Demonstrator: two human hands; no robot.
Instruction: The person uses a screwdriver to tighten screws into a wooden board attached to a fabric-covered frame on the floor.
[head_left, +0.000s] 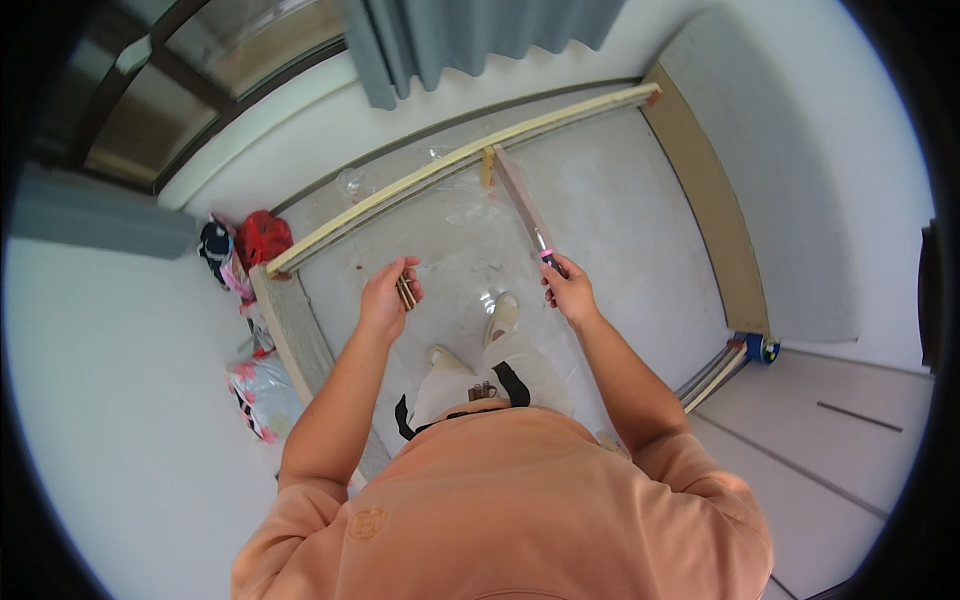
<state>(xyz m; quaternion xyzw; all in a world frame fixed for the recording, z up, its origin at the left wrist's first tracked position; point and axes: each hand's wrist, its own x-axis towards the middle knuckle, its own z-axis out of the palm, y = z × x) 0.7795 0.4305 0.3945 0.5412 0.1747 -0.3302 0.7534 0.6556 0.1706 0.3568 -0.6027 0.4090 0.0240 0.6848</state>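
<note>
My left hand (388, 294) is curled around several thin brass-coloured rods (406, 291), perhaps long bolts; their exact kind is unclear. In my right hand (568, 289) is a screwdriver-like hand tool (546, 253) with a dark and pink handle, its metal end pointing away from me. Beyond that tool a narrow wooden bar (517, 187) runs to a long pale wooden rail (420, 177) of a bed frame. Whether the tool touches the bar cannot be told. A short yellowish block (488, 169) sits beside the bar's far end, at the rail.
An upholstered side board (283, 315) bounds the frame at left, and a tall padded headboard (772, 187) at right. My feet stand on the floor inside. Clear plastic film (360, 182) lies by the rail. Red and flowered bags (264, 238) are at left; a blue roll (759, 348) is at right.
</note>
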